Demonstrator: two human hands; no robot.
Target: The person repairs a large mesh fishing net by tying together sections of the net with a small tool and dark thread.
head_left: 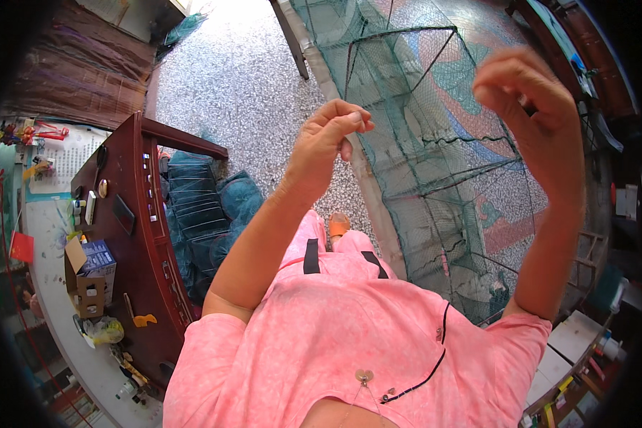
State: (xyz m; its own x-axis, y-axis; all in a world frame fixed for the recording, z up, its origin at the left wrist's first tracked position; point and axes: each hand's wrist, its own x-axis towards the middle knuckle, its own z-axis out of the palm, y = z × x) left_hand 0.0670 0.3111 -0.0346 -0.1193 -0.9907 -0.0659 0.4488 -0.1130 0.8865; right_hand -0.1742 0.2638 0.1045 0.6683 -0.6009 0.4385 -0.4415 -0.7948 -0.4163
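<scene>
A long green mesh net trap (pixel 406 135) with dark square frames stretches along the floor in front of me and to my right. My left hand (pixel 328 139) is raised at the net's left edge, thumb and fingers pinched together. Anything in that pinch is too small to make out. My right hand (pixel 531 107) is lifted higher, above the net's right side. Its fingers are curled toward the thumb and somewhat blurred by motion, so I cannot make out what they hold. The two hands are well apart.
To my left stands a dark red wooden desk (pixel 139 250) bearing an open cardboard box (pixel 85 285). Bundled dark teal nets (pixel 192 192) lie beside it on the speckled floor (pixel 228 71). A wooden ladder-like frame (pixel 586 260) is at the right.
</scene>
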